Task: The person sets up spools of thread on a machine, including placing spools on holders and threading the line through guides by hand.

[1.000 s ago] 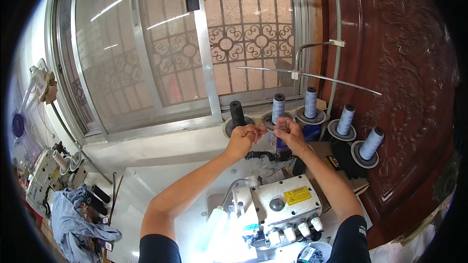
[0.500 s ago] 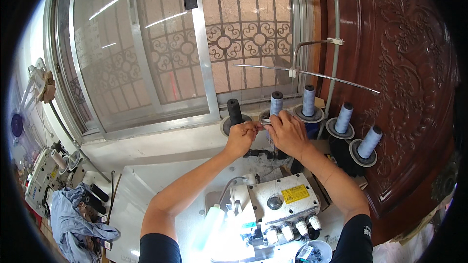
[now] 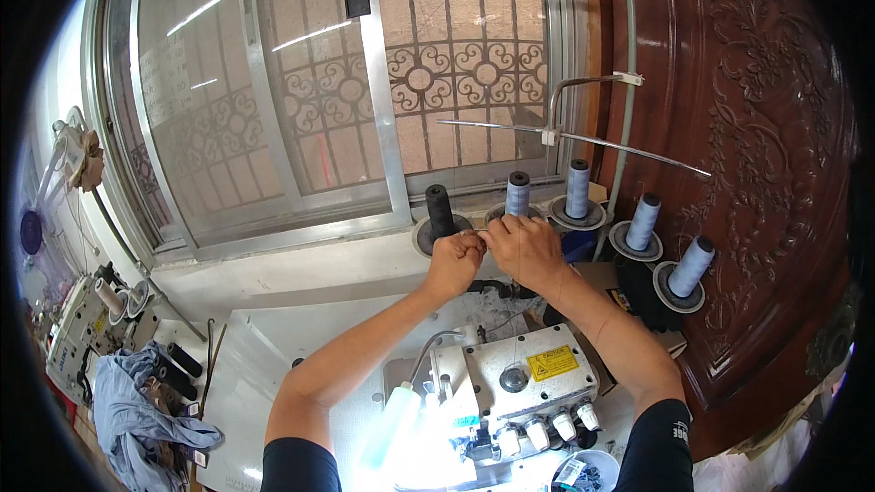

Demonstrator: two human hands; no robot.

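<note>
My left hand (image 3: pixel 456 264) is closed in a pinch just in front of the black thread cone (image 3: pixel 438 210). Close to its right, my right hand (image 3: pixel 527 251) is also closed, fingertips almost meeting the left ones. Something thin and pale shows between the fingertips, too small to name. Behind the right hand stands a light blue thread cone (image 3: pixel 518 193), its lower part partly covered. Below both hands sits a white sewing machine (image 3: pixel 519 374) with a yellow label and several white knobs along its front.
More light blue cones (image 3: pixel 577 189) stand on round holders at the right, below a metal thread stand (image 3: pixel 627 128). A plastic tub (image 3: pixel 597 474) of small dark pieces is at the lower edge. Blue-grey cloth (image 3: pixel 137 405) lies left. Behind is a barred window (image 3: pixel 465 73).
My right hand has turned and shifted slightly left and down, closer to the left hand. The shiny metal piece at its fingertips is no longer visible. My left hand is nearly still.
</note>
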